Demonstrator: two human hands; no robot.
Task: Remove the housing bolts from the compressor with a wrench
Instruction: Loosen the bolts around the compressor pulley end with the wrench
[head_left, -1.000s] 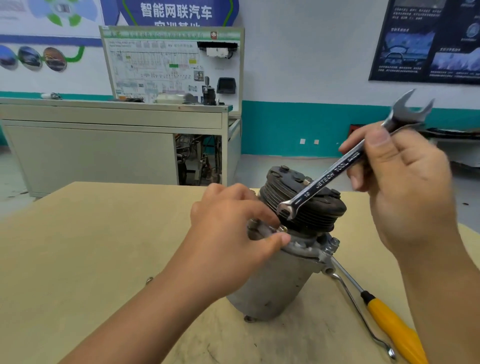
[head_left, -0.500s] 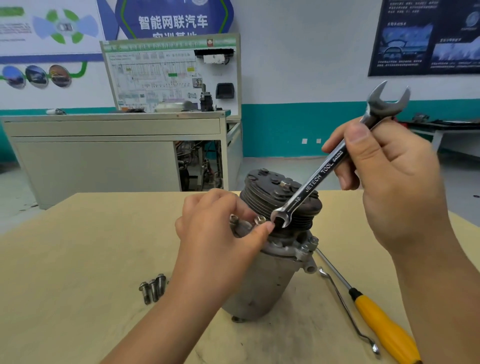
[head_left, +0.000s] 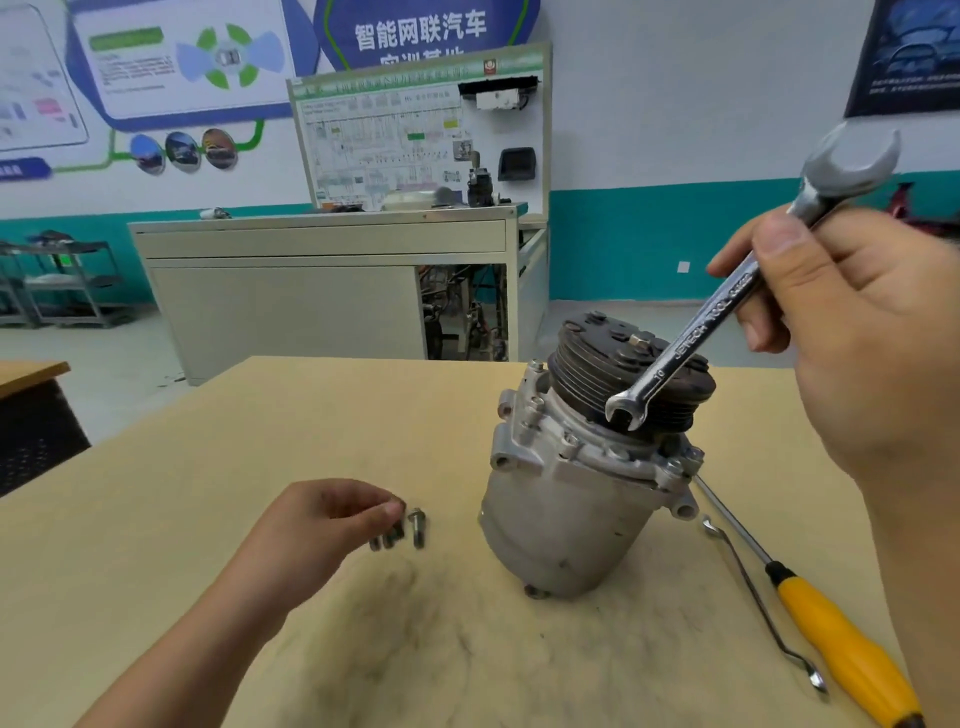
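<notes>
Several housing bolts (head_left: 417, 527) lie on the worktop (head_left: 156, 493) beside the compressor (head_left: 566, 509). My left grip (head_left: 332, 519) curls over them; whether it is grasping, I cannot tell. My right grip (head_left: 852, 332) clasps the wrench (head_left: 691, 343) above the pulley (head_left: 587, 364).

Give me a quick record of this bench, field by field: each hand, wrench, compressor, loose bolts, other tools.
left hand: fingertips over the loose bolts, grip unclear
right hand: holds the wrench by its shank
wrench: small end in front of the pulley, on no bolt
compressor: standing pulley-up on the table
loose bolts: lying together on the table, left of the compressor
other tools: yellow-handled screwdriver and bent hook, right of the compressor
</notes>
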